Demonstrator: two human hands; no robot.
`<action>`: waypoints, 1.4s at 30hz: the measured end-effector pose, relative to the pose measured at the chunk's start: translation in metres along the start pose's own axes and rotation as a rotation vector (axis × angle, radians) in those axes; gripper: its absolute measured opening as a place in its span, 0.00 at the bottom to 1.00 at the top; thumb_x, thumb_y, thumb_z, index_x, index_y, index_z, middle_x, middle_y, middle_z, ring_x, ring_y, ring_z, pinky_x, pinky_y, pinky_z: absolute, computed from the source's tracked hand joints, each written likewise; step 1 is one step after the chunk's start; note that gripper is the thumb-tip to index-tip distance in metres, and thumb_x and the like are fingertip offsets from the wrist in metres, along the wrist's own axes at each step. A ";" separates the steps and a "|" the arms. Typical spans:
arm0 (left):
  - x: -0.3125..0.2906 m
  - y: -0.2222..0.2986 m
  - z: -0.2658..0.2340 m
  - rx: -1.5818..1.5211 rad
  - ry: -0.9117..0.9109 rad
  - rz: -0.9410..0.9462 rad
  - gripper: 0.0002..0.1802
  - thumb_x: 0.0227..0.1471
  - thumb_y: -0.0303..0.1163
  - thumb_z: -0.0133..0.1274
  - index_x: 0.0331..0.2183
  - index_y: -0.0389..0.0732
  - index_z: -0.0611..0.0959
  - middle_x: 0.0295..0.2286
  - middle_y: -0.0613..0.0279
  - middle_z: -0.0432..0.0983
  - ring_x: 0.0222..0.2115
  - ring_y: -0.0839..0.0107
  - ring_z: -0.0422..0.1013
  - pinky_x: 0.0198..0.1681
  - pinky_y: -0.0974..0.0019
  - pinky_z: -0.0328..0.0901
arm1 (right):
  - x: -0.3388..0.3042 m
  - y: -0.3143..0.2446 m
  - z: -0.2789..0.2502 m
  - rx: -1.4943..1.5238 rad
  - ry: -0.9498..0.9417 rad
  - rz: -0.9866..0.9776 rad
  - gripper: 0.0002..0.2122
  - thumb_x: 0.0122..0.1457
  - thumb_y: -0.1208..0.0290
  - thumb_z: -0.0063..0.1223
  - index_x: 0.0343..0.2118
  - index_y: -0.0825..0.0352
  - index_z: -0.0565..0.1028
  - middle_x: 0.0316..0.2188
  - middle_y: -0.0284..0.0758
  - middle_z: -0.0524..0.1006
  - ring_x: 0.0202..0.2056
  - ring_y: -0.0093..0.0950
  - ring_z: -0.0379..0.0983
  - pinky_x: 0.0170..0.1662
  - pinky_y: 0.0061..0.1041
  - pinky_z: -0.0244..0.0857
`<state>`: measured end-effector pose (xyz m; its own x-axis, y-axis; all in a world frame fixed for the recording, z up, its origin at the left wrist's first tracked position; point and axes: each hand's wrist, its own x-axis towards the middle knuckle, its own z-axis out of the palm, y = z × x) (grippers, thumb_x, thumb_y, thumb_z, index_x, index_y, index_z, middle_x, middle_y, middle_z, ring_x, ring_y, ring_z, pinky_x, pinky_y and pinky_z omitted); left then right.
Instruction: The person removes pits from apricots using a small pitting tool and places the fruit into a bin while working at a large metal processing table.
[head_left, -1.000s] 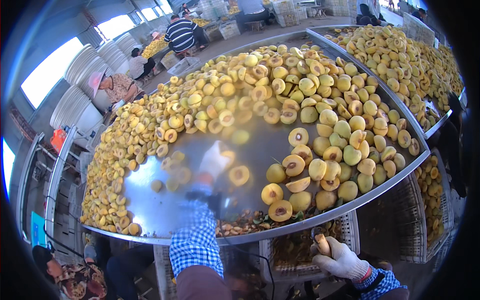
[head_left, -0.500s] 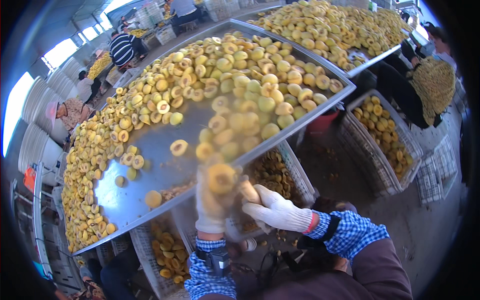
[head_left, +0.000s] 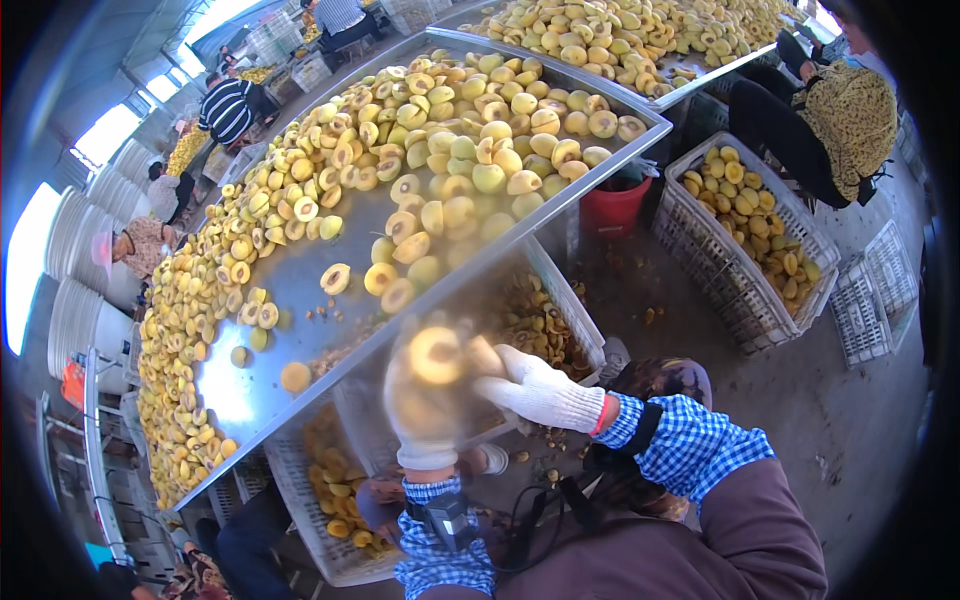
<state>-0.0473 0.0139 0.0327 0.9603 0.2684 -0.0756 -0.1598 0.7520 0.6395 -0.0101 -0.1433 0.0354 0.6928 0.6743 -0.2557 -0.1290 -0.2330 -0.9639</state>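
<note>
Workshop: grey concrete floor [head_left: 690, 400], with tall stacks of white round tubs [head_left: 75, 240] at the left of the frame and a seated person in a black-and-white striped top [head_left: 228, 110] at the upper left.
Counter: silver metal counter with a raised rim [head_left: 297, 275], slanting across the middle of the frame, a heap of yellow halved fruit [head_left: 300, 210] along its far and left sides.
Left hand: white-gloved left hand [head_left: 420, 415], lower centre of the frame, blurred, its fingers curled round a piece of fruit.
Held fruit: round yellow fruit with an orange cut face [head_left: 436, 356], just off the counter's near rim, its cut face toward the camera.
Right hand: white-gloved right hand [head_left: 545, 388], just right of the held fruit, closed round a stubby tan handle [head_left: 485, 358]; its tip is too blurred to tell.
Sleeves: blue-and-white checked cuffs [head_left: 690, 445] on both forearms.
Crates: white plastic crate of fruit [head_left: 690, 245] at the right of the frame, near a red bucket [head_left: 612, 208]; another white crate [head_left: 300, 525] at the lower left, holding yellow pieces.
</note>
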 end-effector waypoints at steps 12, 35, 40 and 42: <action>0.027 -0.031 0.000 0.145 0.216 0.092 0.22 0.54 0.49 0.50 0.39 0.40 0.72 0.39 0.57 0.71 0.43 0.54 0.70 0.47 0.45 0.66 | 0.005 0.033 0.013 0.259 -0.008 0.010 0.19 0.57 0.61 0.49 0.45 0.70 0.67 0.35 0.40 0.75 0.35 0.26 0.73 0.39 0.25 0.68; 0.032 -0.032 -0.002 0.593 0.261 0.099 0.27 0.60 0.47 0.37 0.36 0.30 0.76 0.30 0.47 0.76 0.28 0.54 0.75 0.32 0.54 0.73 | -0.001 0.023 0.000 0.633 -0.406 0.060 0.10 0.62 0.63 0.43 0.34 0.65 0.66 0.16 0.30 0.70 0.13 0.19 0.64 0.20 0.19 0.64; 0.019 -0.034 0.018 0.744 0.318 0.258 0.18 0.59 0.34 0.38 0.32 0.30 0.78 0.27 0.50 0.78 0.24 0.65 0.75 0.25 0.68 0.70 | -0.003 0.016 0.007 0.310 -0.218 0.060 0.11 0.62 0.62 0.42 0.28 0.65 0.64 0.12 0.29 0.67 0.12 0.19 0.63 0.16 0.19 0.59; 0.021 -0.029 0.025 0.656 0.255 0.038 0.21 0.60 0.37 0.37 0.32 0.29 0.78 0.29 0.48 0.77 0.26 0.62 0.75 0.28 0.65 0.72 | -0.001 0.024 0.004 0.306 -0.252 0.112 0.10 0.61 0.63 0.42 0.27 0.64 0.64 0.13 0.28 0.66 0.12 0.19 0.62 0.15 0.19 0.58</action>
<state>-0.0170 -0.0177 0.0319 0.8607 0.4799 -0.1699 0.0558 0.2429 0.9685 -0.0171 -0.1469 0.0122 0.4721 0.8158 -0.3342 -0.4252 -0.1213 -0.8969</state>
